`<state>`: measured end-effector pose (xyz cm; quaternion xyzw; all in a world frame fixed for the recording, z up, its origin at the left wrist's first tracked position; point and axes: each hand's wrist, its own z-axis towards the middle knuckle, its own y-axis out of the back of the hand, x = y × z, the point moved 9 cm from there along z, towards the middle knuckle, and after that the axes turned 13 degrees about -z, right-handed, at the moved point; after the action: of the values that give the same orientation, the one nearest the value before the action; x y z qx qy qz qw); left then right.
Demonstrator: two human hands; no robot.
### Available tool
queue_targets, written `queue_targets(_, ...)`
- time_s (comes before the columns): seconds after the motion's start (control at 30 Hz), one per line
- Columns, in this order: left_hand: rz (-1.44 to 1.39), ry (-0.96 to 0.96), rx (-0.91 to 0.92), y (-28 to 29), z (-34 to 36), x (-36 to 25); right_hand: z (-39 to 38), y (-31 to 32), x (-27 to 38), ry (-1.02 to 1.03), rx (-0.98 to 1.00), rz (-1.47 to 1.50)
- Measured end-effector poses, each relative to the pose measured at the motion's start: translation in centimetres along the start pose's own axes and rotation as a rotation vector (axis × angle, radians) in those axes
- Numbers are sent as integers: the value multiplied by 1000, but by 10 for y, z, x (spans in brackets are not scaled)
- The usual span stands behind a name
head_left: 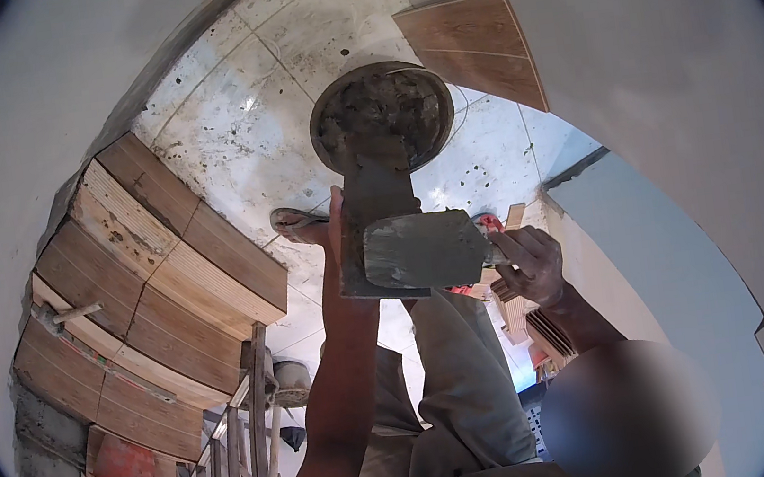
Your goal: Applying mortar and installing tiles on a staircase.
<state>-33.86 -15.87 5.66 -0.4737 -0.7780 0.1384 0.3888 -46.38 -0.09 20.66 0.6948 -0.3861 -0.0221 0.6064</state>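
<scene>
My left hand (337, 230) grips a long, narrow dark grey panel (377, 182) by its left edge, most of the hand hidden beneath it. The panel is smeared with grey mortar; its exact kind is hard to tell. In my right hand (533, 263), fingers closed round the handle, is a wide-bladed trowel (424, 250). The trowel's grey-coated blade lies over the near end of the panel; whether they touch is unclear. Beyond the panel's far end, a round basin (320, 141) on the floor holds wet grey mortar.
Wood-look tiled steps (184, 296) rise at the left, with a hammer (77, 314) lying on them. A metal railing (256, 416) runs along their near side. A wood-look tile (482, 45) leans against the far right wall. Stacked tiles (549, 337) stand near my right arm. Splatter marks the floor (233, 114).
</scene>
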Motion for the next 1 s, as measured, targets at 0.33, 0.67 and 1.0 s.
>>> queue_targets(0.33, -73, 145, 83, -29, -28, 18, 23, -47, -36, 22, -72, -220)
queue_targets(0.67, -182, 159, 20, -26, -26, 14, 46, -62, -44, -165, 141, -9)
queue_targets(1.0, -134, -21, 59, 37, -8, -20, 9, -46, 2, -142, 222, 102)
